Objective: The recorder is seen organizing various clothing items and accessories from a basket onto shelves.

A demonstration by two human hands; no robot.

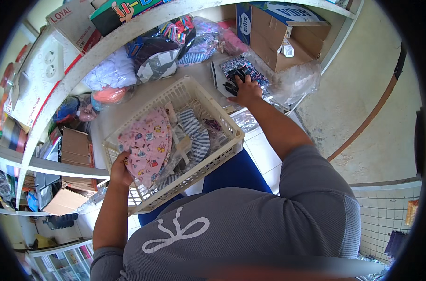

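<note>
A cream plastic basket [239, 138] with slotted walls sits in front of me, tilted in view, its near side close to my legs. My left hand [122, 171] grips the edge of a pink printed fabric piece [148, 145], apparently a hat, at the basket's left end. Beside it in the basket lie blue-and-white striped fabric [195, 131] and clear plastic wrapping. Beyond the basket's right end, my right hand [248, 90] rests its fingers on a black item [231, 87]. Underneath is dark floral fabric [256, 75] in clear plastic. Whether those fingers grip the black item is unclear.
Bagged textiles line the shelf behind the basket, among them a white quilted bundle [113, 68] and a grey-and-black package [156, 65]. An open cardboard box [265, 45] stands at the back right. A curved-looking upper shelf edge [104, 40] crosses above; cartons [76, 147] fill shelving at left.
</note>
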